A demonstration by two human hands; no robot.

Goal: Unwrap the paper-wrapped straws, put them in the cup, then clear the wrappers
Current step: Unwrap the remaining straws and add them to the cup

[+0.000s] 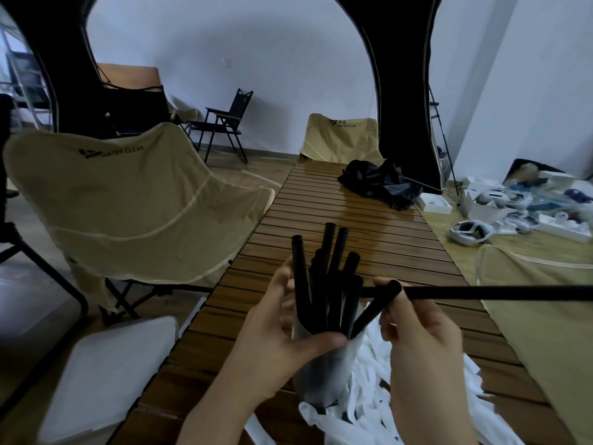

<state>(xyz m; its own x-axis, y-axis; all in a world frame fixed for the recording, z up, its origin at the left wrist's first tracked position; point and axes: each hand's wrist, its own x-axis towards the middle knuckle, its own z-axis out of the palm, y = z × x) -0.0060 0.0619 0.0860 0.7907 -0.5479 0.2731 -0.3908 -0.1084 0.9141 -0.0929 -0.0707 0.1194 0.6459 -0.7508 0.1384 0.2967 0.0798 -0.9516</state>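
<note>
Left hand (290,329) grips white cup (324,367) holding black straws (321,284). Right hand (414,326) pinches one straw (372,313), tip apparently inside cup. Wrappers (378,396) heaped just right of cup.

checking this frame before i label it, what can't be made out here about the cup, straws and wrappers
Head view only:
- Cup: its base is hidden by the white wrappers, much of its side by the left hand.
- Straws: the exact count is unclear; they overlap, dark on dark.
- Whether any wrapped straw remains in the wrapper pile: cannot tell.
- Straw in the right hand: its lower tip is hidden inside the cup.
</note>
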